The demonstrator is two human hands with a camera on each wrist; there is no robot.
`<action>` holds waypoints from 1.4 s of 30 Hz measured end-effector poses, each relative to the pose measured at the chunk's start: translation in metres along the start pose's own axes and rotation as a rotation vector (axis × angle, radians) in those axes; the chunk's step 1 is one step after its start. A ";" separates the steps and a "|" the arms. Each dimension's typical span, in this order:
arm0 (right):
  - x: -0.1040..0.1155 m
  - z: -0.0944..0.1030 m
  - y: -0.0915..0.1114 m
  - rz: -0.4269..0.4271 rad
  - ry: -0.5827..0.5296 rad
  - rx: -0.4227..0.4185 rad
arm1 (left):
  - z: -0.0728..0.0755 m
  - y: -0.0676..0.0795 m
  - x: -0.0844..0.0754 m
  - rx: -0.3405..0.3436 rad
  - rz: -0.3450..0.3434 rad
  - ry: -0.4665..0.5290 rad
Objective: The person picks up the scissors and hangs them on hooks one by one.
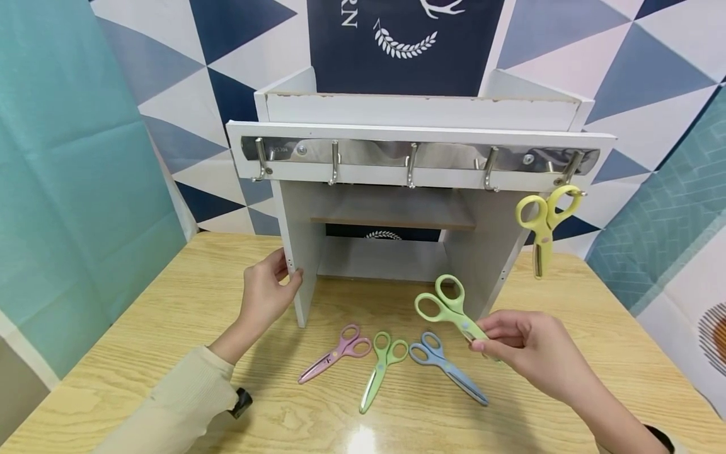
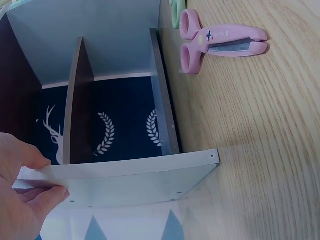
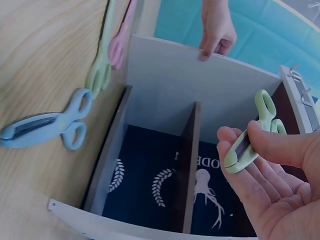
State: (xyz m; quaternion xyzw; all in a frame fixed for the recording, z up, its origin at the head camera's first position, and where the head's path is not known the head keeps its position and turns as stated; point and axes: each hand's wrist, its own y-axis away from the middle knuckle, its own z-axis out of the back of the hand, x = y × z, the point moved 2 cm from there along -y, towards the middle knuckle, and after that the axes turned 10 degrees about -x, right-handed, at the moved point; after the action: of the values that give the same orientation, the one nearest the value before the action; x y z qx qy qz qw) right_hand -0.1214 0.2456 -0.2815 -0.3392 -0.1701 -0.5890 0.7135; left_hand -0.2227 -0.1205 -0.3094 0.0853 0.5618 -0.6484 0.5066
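Note:
My left hand [image 1: 263, 290] grips the front edge of the left side panel [image 1: 299, 252] of a white shelf unit, thumb on one face and fingers on the other. In my right hand [image 1: 535, 350], light green scissors [image 1: 457, 313] are pinched by the blade end, with the handle loops tilted up and away. They are held before the unit's right side, below the hook rail [image 1: 371, 153]. Yellow scissors [image 1: 542, 236] hang by one loop from the rightmost hook. On the table lie pink scissors [image 1: 336, 355], another green pair [image 1: 379, 373] and blue scissors [image 1: 449, 367].
The wooden table [image 1: 272, 410] carries the shelf unit, which has an inner shelf board [image 1: 391, 214] and a metal strip of several hooks across its top front. Behind stands a triangle-patterned backdrop [image 1: 249, 82]. A teal cloth [image 1: 74, 157] hangs at the left.

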 end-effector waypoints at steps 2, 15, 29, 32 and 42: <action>0.002 0.001 -0.001 0.001 -0.003 -0.013 | 0.000 0.000 0.000 0.001 -0.001 0.000; 0.013 0.011 -0.011 0.054 -0.025 -0.155 | 0.000 -0.005 -0.001 0.000 -0.025 -0.004; 0.028 0.019 -0.017 0.122 -0.076 -0.248 | 0.000 -0.003 -0.002 0.008 -0.012 -0.012; 0.030 0.021 -0.018 0.129 -0.095 -0.269 | 0.000 -0.003 -0.002 0.007 -0.014 -0.012; 0.034 0.025 -0.019 0.121 -0.148 -0.306 | 0.000 -0.001 0.000 0.011 -0.002 -0.015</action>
State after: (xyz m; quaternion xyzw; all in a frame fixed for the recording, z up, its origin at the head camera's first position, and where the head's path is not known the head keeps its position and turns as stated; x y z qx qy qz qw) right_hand -0.1270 0.2370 -0.2366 -0.4959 -0.1098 -0.5376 0.6731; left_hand -0.2234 -0.1203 -0.3090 0.0828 0.5547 -0.6524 0.5097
